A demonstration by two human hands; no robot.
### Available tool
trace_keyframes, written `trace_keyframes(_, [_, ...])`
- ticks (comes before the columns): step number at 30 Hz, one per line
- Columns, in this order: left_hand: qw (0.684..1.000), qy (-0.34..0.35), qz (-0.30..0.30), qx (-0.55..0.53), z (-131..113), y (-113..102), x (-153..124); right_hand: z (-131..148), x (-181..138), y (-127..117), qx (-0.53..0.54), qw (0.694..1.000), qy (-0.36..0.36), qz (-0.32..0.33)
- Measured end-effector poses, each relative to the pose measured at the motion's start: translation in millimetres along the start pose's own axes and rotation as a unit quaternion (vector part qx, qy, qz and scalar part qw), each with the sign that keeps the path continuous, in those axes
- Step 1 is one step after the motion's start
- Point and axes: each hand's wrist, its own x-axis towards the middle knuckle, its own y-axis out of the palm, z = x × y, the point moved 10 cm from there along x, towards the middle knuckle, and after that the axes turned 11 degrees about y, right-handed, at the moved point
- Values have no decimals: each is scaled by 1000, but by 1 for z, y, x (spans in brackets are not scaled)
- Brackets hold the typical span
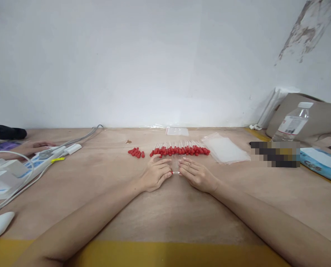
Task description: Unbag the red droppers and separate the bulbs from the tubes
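Observation:
Close together at the middle of the table are my two hands. A thin clear glass dropper [176, 172] lies crosswise between them, a bit of its red bulb showing beside the left fingertips. My left hand [157, 173] is closed on the red end, its thumb and fingers curled. Fingers pressed together, my right hand [197, 174] is closed on the other end. Under the fingers, a piece of clear plastic film [176, 163] reaches away from me. Just beyond the hands, many droppers with red rubber bulbs [179, 150] lie in a row, bulbs toward me.
Several loose red bulbs [136, 152] lie left of the row. A stack of clear plastic bags [226, 149] is to the right. Farther right stand a water bottle [292, 122] and a tissue pack [323, 163]. Another person's hand [40, 145] rests behind a power strip [40, 161].

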Motion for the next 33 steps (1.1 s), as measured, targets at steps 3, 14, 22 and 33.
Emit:
trace_keyframes(3, [1000, 0, -6, 10, -1, -2, -2, -2, -3, 0, 12, 1000, 5, 4])
trace_keyframes(14, [950, -262, -159, 57, 95, -51, -62, -92, -32, 9, -5, 955, 297, 16])
trace_keyframes(22, [909, -360, -189, 88, 143, -54, -93, -114, -47, 26, 26, 901, 424, 87])
trace_keyframes(33, [928, -282, -131, 205, 112, -51, -63, -107, -40, 28, 26, 877, 459, 143])
